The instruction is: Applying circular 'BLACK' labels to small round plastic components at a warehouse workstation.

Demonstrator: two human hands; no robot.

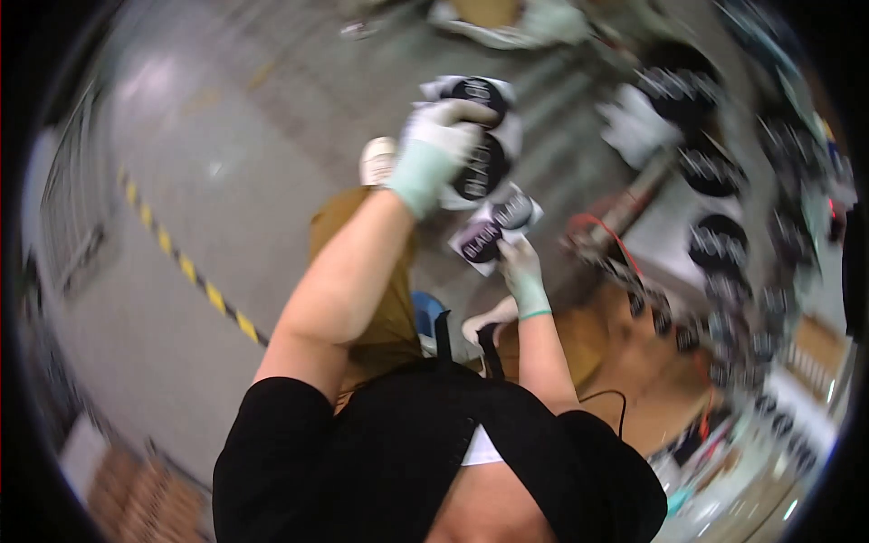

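My left hand (445, 138), in a white and pale green glove, is stretched out ahead of me and closed on a white label sheet (500, 163) with large black round labels. Its fingertips lie over the upper label. Closer to my body, my right hand (523, 271) wears a similar glove and pinches the edge of a smaller label sheet (480, 242), which carries two dark round labels with pale lettering. The two sheets are close together, one above the other in the picture. Motion blurs part of the left hand and its sheet.
On the right, a bench (656, 231) bears several black round labels (718, 242), blurred. A crumpled white item (638, 127) and an orange cord (611, 237) lie there. Yellow-black tape (186, 267) crosses the grey floor. A white bag (507, 34) with something brown stands ahead.
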